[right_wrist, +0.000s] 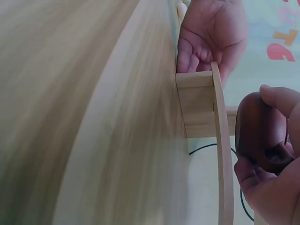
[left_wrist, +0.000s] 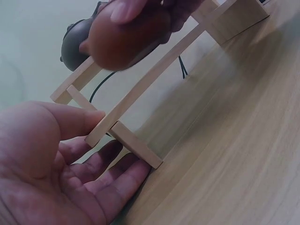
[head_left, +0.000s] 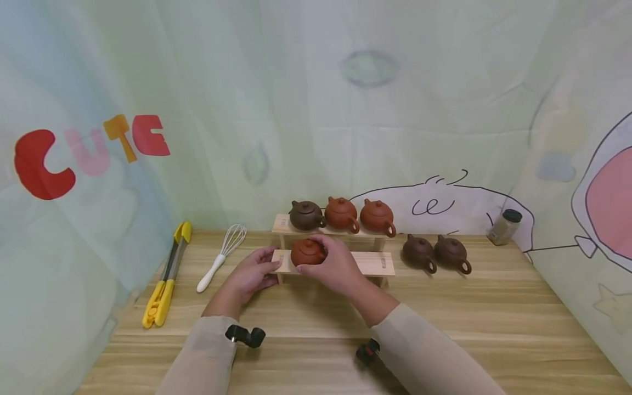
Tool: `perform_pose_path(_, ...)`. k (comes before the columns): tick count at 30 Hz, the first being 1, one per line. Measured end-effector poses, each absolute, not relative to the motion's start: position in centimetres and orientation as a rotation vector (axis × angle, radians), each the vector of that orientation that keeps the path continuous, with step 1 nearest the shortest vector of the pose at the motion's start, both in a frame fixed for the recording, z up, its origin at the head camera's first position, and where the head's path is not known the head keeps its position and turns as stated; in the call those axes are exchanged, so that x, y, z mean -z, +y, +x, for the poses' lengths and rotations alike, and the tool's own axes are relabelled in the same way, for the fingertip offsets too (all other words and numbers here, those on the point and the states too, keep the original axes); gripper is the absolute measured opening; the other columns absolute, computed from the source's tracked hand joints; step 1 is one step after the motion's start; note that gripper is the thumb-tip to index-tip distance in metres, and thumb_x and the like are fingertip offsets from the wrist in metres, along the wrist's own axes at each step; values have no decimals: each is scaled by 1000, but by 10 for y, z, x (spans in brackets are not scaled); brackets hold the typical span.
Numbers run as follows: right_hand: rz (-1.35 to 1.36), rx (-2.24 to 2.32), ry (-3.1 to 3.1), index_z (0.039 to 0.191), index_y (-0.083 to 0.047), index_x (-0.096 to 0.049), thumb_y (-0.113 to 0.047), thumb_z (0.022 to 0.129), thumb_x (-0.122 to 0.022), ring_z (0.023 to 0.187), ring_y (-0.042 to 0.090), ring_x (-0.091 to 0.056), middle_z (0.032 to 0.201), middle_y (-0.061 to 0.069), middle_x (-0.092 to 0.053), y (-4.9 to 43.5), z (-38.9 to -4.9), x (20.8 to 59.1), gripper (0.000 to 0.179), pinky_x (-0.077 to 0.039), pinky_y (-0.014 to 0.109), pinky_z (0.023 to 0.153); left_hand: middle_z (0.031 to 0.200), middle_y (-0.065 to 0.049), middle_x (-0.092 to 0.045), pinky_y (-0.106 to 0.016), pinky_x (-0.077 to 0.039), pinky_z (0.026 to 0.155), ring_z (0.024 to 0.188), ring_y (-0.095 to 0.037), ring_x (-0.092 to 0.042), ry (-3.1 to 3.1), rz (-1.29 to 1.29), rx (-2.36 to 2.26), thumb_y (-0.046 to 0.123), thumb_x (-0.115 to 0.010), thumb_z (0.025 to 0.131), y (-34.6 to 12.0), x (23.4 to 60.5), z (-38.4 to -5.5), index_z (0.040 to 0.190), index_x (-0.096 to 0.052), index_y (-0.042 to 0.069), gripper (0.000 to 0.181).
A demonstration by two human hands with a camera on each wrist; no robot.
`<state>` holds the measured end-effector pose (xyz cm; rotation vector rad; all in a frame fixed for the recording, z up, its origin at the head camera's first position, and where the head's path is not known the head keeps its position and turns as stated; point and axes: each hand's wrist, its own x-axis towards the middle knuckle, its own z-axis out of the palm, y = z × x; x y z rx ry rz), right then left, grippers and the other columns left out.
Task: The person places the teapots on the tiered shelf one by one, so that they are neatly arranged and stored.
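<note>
My right hand grips a reddish-brown clay teapot by its sides, close over the left part of the lower step of a two-step wooden stand. In the right wrist view a narrow gap shows between the teapot and the plank. My left hand holds the left end of that step, its thumb on the plank and its fingers around the leg, as the left wrist view shows. On the upper step sit a dark brown teapot and two reddish-brown teapots.
Two dark brown teapots stand on the table right of the stand. Farther right is a dark-lidded jar. To the left lie a white-handled whisk and yellow-and-grey tongs. A printed curtain hangs behind.
</note>
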<state>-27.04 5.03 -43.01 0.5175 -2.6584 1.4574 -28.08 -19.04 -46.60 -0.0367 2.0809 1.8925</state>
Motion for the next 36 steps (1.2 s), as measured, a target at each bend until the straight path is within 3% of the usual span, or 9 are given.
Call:
perform_pose_path(7,493,-1309,-2707,141,-17,-65,-35,82,-95,132,28,-61,143,8,-64,40,-275,435,69,-55,48,109,171,-22,-35,-54,-51,117,147,-39,-51,2079,-30,-1890,17,-55,112,-190,466,-282,169,-24,4,66)
perform_pose_path(19,498,-1385,-2717,145,-24,-64,-44,86,-90,133,28,-61,150,8,-60,50,-270,432,67,-55,50,109,171,-24,-34,-55,-51,117,148,-40,-49,2061,-15,-1909,15,-54,112,-190,466,-281,169,-22,3,66)
perform_pose_path(24,422,-1484,-2695,146,-26,-64,-45,91,-86,127,28,-65,153,5,-60,73,-260,425,62,-58,50,103,170,-23,-35,-51,-54,114,145,-37,-52,2071,-32,-1909,14,-54,112,-190,468,-283,169,-24,4,65)
perform_pose_path(29,319,-1498,-2666,142,-26,-67,-40,93,-84,127,29,-64,149,2,-62,108,-246,420,53,-60,48,99,171,-23,-34,-54,-52,116,146,-38,-51,2062,-14,-1915,14,-54,112,-190,470,-283,169,-24,3,65)
perform_pose_path(36,224,-1550,-2587,137,-17,-68,-28,96,-82,126,29,-64,138,10,-68,156,-238,420,44,-56,38,97,171,-23,-34,-50,-54,114,144,-35,-54,2076,-22,-1899,16,-55,112,-191,469,-283,169,-23,4,67)
